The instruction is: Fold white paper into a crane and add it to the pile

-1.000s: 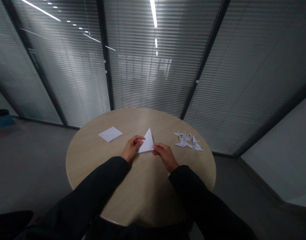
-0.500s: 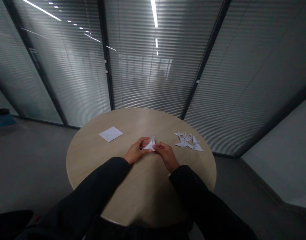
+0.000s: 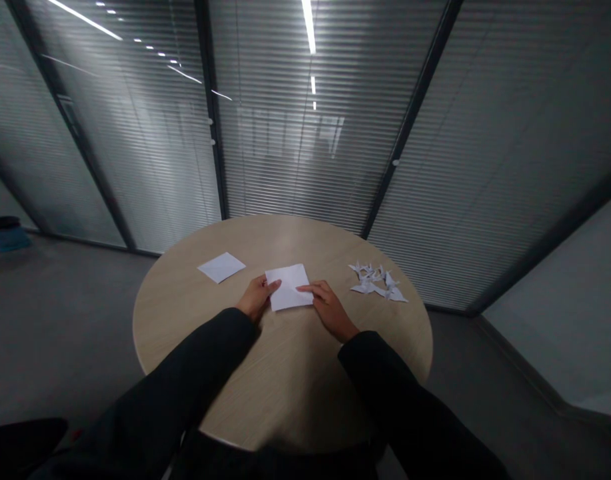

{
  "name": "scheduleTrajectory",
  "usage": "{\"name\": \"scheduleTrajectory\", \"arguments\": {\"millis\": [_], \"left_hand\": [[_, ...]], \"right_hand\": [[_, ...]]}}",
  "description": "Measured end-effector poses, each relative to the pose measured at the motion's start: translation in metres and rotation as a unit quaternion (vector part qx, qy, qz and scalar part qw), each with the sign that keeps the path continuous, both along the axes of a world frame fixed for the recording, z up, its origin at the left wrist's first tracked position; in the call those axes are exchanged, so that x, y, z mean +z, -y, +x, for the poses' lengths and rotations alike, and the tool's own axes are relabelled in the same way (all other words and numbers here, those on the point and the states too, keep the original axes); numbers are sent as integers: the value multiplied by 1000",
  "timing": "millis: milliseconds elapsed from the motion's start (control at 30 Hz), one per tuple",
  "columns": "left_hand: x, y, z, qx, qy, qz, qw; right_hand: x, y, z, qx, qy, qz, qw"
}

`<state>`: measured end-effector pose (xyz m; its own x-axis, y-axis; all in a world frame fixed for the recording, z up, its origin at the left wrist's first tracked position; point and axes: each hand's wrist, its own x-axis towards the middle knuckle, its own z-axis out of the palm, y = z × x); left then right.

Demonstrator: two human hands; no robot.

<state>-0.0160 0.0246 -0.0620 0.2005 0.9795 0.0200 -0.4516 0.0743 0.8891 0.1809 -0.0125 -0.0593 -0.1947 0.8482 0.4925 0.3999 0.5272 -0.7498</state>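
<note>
A white square of paper (image 3: 288,287) lies flat in the middle of the round wooden table (image 3: 295,380). My left hand (image 3: 256,298) rests at its left edge, with the fingertips on or just over the paper. My right hand (image 3: 328,308) lies at the right side, its index finger stretched onto the sheet. Neither hand grips the paper. Nearest my left hand, a second white paper square (image 3: 221,267) lies on the table. Several folded paper cranes (image 3: 376,284) sit in a heap to the right of my right hand.
Glass partitions with slatted blinds (image 3: 295,147) stand behind the table. Grey floor surrounds it. A dark object (image 3: 20,435) shows at the lower left, and a blue item (image 3: 8,240) lies on the far left floor. My dark sleeves cross the table's near side.
The paper has gone from a folded triangle, pinched up between my hands, to an opened flat square on the table. My hands have moved apart to its sides.
</note>
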Motion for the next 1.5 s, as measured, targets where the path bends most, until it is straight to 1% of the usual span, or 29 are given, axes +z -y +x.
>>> {"name": "scheduleTrajectory", "arguments": {"millis": [100, 167, 300, 433, 600, 700, 800, 933, 1000, 1033, 1100, 1167, 1233, 1300, 1367, 1500], "left_hand": [[3, 1, -1, -8, 6, -15, 1000], [4, 1, -2, -17, 5, -26, 999], [3, 1, -2, -39, -6, -37, 999], [5, 5, 0, -73, -31, -27, 996], [11, 12, 4, -108, -70, -22, 991], [11, 14, 6, -129, -81, -4, 988], [12, 15, 8, -129, -73, -8, 989], [18, 23, 11, -117, -27, -26, 992], [22, 27, 14, -127, -11, -17, 992], [23, 29, 15, -126, -21, -1, 992], [23, 32, 18, -108, -75, 47, 990], [21, 32, 21, -76, -144, 94, 982], [18, 31, 23, -42, -192, 121, 973], [15, 28, 24, -5, -211, 131, 969], [12, 24, 24, 22, -209, 136, 968], [6, 16, 20, 46, -198, 143, 969]], "right_hand": [[0, 0, 3, 31, 21, 25, 999], [1, 1, 4, 42, 29, 30, 998], [7, 3, 4, 41, 6, -6, 999], [11, 3, 1, 30, -93, -78, 992], [8, 4, -3, 65, -221, -190, 954], [5, 4, -5, 72, -279, -211, 934], [4, 3, -7, 46, -308, -204, 928], [5, 3, -6, -33, -292, -164, 942], [5, 3, -6, -58, -282, -138, 948], [5, 3, -6, -65, -281, -131, 948], [5, 4, -6, -76, -282, -128, 948], [6, 4, -7, -81, -281, -125, 948], [6, 5, -7, -72, -277, -119, 951], [6, 5, -7, -57, -271, -118, 954], [6, 5, -6, -52, -265, -120, 955], [4, 4, -5, -69, -247, -118, 959]]}}
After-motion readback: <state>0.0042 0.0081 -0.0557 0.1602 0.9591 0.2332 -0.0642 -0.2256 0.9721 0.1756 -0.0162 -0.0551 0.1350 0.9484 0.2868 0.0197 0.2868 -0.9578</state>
